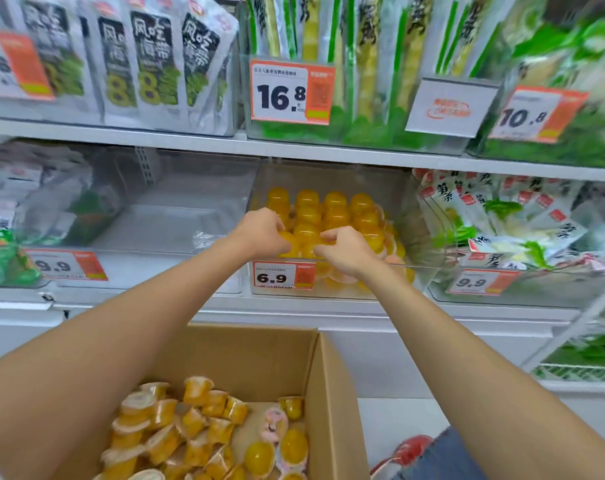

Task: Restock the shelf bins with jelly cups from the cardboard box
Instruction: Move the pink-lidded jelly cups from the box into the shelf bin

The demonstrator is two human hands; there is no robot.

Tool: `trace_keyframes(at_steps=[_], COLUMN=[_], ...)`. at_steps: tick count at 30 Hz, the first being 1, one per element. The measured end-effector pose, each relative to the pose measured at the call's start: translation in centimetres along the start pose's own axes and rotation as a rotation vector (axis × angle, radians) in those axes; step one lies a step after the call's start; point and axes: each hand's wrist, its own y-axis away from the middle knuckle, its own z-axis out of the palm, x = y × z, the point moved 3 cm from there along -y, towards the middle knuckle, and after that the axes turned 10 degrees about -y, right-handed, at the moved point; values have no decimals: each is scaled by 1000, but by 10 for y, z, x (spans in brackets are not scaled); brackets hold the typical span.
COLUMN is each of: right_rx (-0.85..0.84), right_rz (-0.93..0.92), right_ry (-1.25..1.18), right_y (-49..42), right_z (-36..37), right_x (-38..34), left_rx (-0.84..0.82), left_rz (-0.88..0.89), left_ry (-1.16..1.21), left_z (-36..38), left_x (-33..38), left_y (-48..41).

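Note:
A clear shelf bin (422,216) with a 6.9 price tag (283,276) holds several rows of orange jelly cups (335,209) standing upside down. Both my hands reach into its front. My left hand (259,233) curls its fingers around a jelly cup (289,242) at the bin's front left. My right hand (346,251) pinches another cup just beside it. Below, an open cardboard box (259,355) holds several loose jelly cups (190,431) in a jumble.
To the left stands a nearly bare clear bin (176,220) with a 9.9 tag. Bins of packaged snacks (522,233) sit to the right and on the shelf above (155,64). A red shoe (408,448) shows on the floor at lower right.

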Motion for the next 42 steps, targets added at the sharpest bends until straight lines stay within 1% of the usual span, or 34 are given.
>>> trace_keyframes(at_steps=[2, 6, 9, 13, 17, 20, 21, 24, 26, 32, 34, 36, 39, 42], right_rx=[37, 64, 19, -16, 10, 91, 109, 101, 87, 26, 40, 71, 59, 21], right_rz=[35, 61, 65, 34, -17, -42, -42, -29, 21, 118, 125, 123, 114, 107], right_ry=[-62, -2, -74, -64, -26, -85, -92, -11, -4, 22, -35, -59, -29, 35], right_y=[-5, -13, -17, -16, -9, -1, 2, 9, 11, -3, -10, -15, -16, -13], right_z=[-1, 4, 10, 11, 10, 8, 8, 10, 11, 13, 12, 9, 9, 12], right_x=[5, 10, 10, 13, 11, 10, 10, 8, 2, 1, 3, 8, 12, 12], left_rx=[-17, 28, 76, 110, -1, -121, -137, -82, -85, -157, -161, -199, -265, -252], left_rz=[11, 58, 32, 47, 56, 89, 95, 19, -22, 58, 100, 124, 137, 165], left_ry=[21, -74, -139, -220, -253, -226, -214, -222, -254, -329, -371, -421, -467, -491], left_z=[3, 14, 17, 17, 11, 7, 8, 5, 1, -11, -11, -9, -7, -6], left_x=[2, 6, 0, -1, 3, 8, 8, 14, 20, 22, 24, 24, 20, 17], left_y=[-3, -1, -3, 2, 2, 7, 9, 16, 17, 4, -1, -7, -14, -15])
